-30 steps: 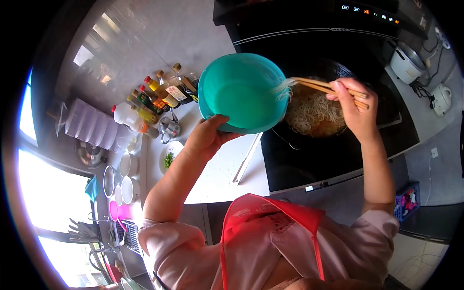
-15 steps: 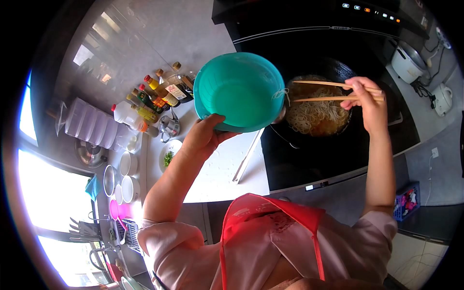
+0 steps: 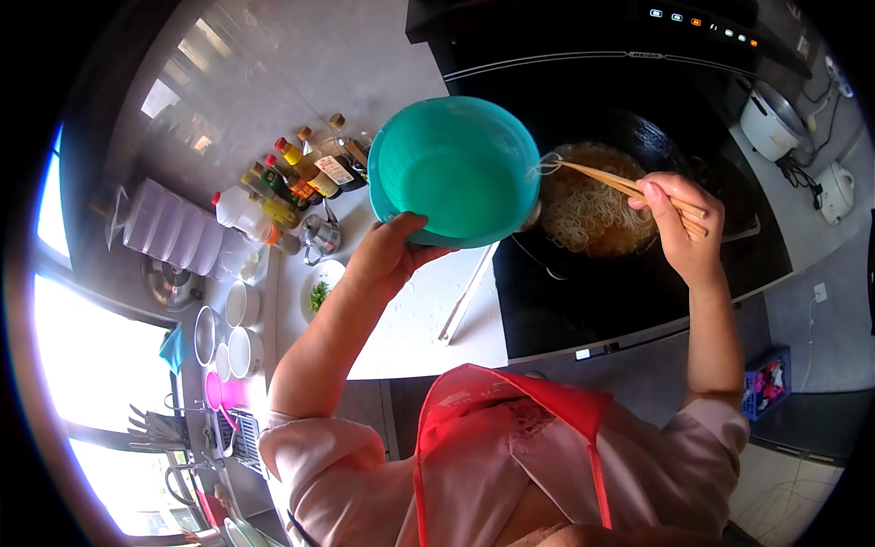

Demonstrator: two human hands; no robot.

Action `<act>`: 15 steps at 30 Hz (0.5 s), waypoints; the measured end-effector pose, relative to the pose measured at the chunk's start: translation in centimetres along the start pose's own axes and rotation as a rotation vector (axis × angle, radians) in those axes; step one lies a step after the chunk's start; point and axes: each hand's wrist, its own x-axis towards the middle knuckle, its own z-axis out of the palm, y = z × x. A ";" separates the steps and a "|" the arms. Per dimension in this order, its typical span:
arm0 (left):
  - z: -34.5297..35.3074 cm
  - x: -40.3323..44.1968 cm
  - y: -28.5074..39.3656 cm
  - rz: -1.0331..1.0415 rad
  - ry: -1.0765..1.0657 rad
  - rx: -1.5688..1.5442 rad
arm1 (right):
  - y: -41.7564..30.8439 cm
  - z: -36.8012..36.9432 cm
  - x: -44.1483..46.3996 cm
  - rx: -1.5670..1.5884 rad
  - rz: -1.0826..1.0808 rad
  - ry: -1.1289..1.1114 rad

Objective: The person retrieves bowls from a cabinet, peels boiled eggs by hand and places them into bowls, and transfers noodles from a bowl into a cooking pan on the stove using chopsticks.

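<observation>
My left hand (image 3: 390, 253) grips the near rim of a teal plastic bowl (image 3: 442, 182), which is tilted toward the wok. A few noodle strands (image 3: 545, 166) cling to the bowl's right edge. My right hand (image 3: 684, 223) is closed around a pair of wooden chopsticks (image 3: 612, 184), their tips close together at those strands. Below and to the right sits a dark wok (image 3: 658, 150) on the black stove, with pale noodles (image 3: 588, 217) lying in brown broth. Part of the wok's left side is hidden behind the bowl.
Several sauce bottles (image 3: 305, 171) and a metal pot (image 3: 321, 235) stand at the left by the wall. A white plate with chopped greens (image 3: 318, 294) rests on the white counter (image 3: 410, 337). A rice cooker (image 3: 770, 118) stands right of the stove (image 3: 583, 314).
The chopsticks have come together and swung left and slightly down, from spread above the wok to the strands on the bowl's rim. The bowl has barely moved.
</observation>
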 end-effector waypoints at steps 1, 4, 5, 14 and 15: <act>-0.2 0.1 -0.1 -0.006 -0.004 -0.005 | 0.5 -0.1 -0.1 -0.031 0.011 0.022; -0.2 0.0 -0.1 -0.010 -0.006 -0.020 | 2.1 -0.5 -0.3 -0.089 0.039 0.059; -0.2 -0.1 -0.1 -0.010 0.000 -0.030 | 2.7 -0.7 -0.4 -0.088 0.115 0.060; -0.9 -1.3 -0.6 -0.016 0.085 -0.106 | 2.8 -2.8 0.7 0.017 0.352 0.141; -1.1 -1.6 -0.8 -0.013 0.088 -0.108 | 1.7 -2.6 1.1 0.130 0.302 0.189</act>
